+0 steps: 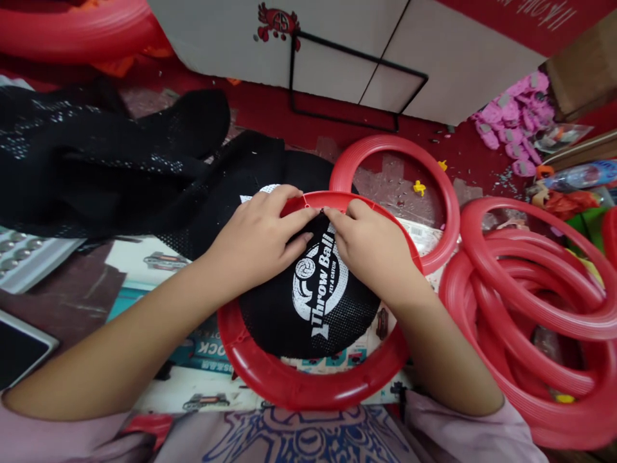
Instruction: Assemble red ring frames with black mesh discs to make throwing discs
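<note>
A red plastic ring [308,386] lies in front of me, its hollow inner side facing up. Across its opening lies a round black mesh fabric disc [308,302] printed "Throw Ball" in white; its near edge is loose, apart from the ring. My left hand [270,235] pinches the disc's far edge at the ring's far rim, thumb and fingers together. My right hand [369,247] pinches the same edge just beside it, the fingertips of both hands nearly touching. Small pegs show on the rim there; how the fabric sits on them is hidden by my fingers.
More black mesh discs [159,167] are heaped at the left. Another red ring [395,148] lies behind, and several are piled [530,308] at the right. A black wire frame [357,51] leans on white boxes. Pink pieces [515,122] lie at the far right.
</note>
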`<state>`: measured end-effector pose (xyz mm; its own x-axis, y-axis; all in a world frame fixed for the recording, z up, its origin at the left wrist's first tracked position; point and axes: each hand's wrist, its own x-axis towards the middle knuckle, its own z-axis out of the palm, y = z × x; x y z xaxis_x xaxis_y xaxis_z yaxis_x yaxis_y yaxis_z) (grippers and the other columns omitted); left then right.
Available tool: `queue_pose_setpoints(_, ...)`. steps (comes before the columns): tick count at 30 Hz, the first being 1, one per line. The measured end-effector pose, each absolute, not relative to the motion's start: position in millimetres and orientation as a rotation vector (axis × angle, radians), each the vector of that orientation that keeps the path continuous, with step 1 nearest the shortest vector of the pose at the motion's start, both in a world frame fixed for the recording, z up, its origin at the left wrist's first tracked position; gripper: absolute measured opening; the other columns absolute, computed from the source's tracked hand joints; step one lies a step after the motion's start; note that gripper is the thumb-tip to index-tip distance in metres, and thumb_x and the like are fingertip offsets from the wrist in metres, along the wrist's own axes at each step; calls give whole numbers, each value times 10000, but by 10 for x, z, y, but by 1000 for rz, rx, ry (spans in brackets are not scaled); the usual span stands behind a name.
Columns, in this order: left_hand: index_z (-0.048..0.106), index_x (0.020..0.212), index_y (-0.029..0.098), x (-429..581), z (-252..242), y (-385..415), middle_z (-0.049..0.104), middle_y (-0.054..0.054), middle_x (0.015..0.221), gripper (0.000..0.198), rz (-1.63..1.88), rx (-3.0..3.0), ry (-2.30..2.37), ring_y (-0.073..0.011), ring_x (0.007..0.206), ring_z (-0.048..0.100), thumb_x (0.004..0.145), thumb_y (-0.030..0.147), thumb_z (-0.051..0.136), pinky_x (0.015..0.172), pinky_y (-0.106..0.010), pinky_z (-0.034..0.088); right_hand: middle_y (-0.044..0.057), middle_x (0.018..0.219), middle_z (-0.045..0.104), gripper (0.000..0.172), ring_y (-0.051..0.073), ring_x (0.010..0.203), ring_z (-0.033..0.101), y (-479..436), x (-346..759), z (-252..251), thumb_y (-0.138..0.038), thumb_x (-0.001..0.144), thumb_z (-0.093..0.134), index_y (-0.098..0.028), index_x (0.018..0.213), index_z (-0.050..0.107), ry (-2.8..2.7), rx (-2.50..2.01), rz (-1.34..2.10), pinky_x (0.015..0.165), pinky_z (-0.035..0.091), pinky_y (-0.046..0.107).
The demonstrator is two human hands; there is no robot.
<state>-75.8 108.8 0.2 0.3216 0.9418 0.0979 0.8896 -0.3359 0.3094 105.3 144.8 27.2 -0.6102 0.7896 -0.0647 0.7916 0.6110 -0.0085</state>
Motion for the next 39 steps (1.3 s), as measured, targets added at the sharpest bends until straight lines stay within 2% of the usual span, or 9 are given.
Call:
queue_pose_setpoints(4, 582, 1271, 198, -765, 1, 1106, 489, -187, 1276, 414, 357, 2409, 1691, -365, 1106, 533, 905, 342, 451, 868, -519, 486, 93, 905, 634, 362, 180, 645, 582, 1452, 1016, 257, -183, 917, 414, -214, 1220, 608, 2734, 1358, 17, 477, 256, 280)
queue_pose_setpoints(7, 577, 1275, 209, -773, 20, 1088, 487, -175, 1266, 423, 338, 2428, 1685, -348, 1098, 537, 914, 379, 434, 863, -488, 486, 95, 899, 654, 371, 203, 661, 613, 1433, 1019, 278, -167, 900, 422, -202, 1216, 614, 2727, 1376, -10, 485, 299, 280)
queue_pose_setpoints(11, 476, 1372, 226, -797, 148, 1036, 508, -160, 1249, 548, 267, 2372, 1753, -331, 1035, 572, 896, 498, 445, 840, -456, 478, 97, 1042, 693, 403, 237, 922, 644, 1375, 1126, 305, -152, 892, 445, -172, 1269, 585, 2858, 1447, -315, 712, 470, 318)
queue_pose_setpoints(14, 356, 1452, 204, -797, 298, 1119, 600, -164, 1125, 633, 231, 2290, 1928, -350, 989, 593, 907, 523, 403, 867, -509, 440, 86, 1156, 684, 397, 214, 1052, 621, 1325, 1242, 269, -141, 881, 478, -161, 1263, 584, 2938, 1557, -579, 879, 474, 332)
queue_pose_setpoints(18, 665, 1088, 155, -740, 379, 1505, 649, -138, 1051, 395, 417, 2300, 1764, -334, 1062, 569, 906, 374, 390, 970, -534, 381, 72, 1117, 707, 336, 201, 1023, 645, 1309, 1334, 168, -139, 872, 493, -184, 1160, 661, 3020, 1559, -665, 914, 477, 338)
queue_pose_setpoints(23, 603, 721, 149, -680, 184, 1918, 679, -72, 1034, 172, 676, 1635, 1064, -216, 970, 626, 766, 314, 580, 908, -370, 468, 70, 934, 716, 302, 168, 859, 656, 1355, 1365, 100, -174, 890, 455, -194, 1032, 721, 3150, 1477, -656, 786, 504, 282)
queue_pose_setpoints(27, 586, 661, 152, -727, 41, 1982, 683, -52, 1013, 150, 679, 1431, 953, -172, 902, 627, 746, 268, 630, 866, -324, 471, 83, 858, 686, 304, 174, 798, 629, 1355, 1367, 65, -173, 886, 428, -156, 932, 728, 3201, 1500, -523, 738, 496, 285)
queue_pose_setpoints(33, 605, 720, 151, -763, -12, 2021, 622, -39, 995, 139, 583, 1657, 830, -153, 900, 587, 666, 200, 724, 873, -308, 455, 121, 911, 662, 354, 196, 858, 607, 1359, 1351, 14, -147, 899, 386, -77, 1057, 694, 3277, 1539, -527, 797, 500, 317)
queue_pose_setpoints(39, 647, 709, 145, -786, -57, 2031, 600, -40, 1031, 69, 585, 1646, 854, -133, 887, 576, 751, 198, 656, 856, -285, 441, 125, 906, 636, 391, 194, 853, 586, 1374, 1331, -9, -123, 902, 361, -41, 1136, 664, 3261, 1538, -533, 789, 501, 310)
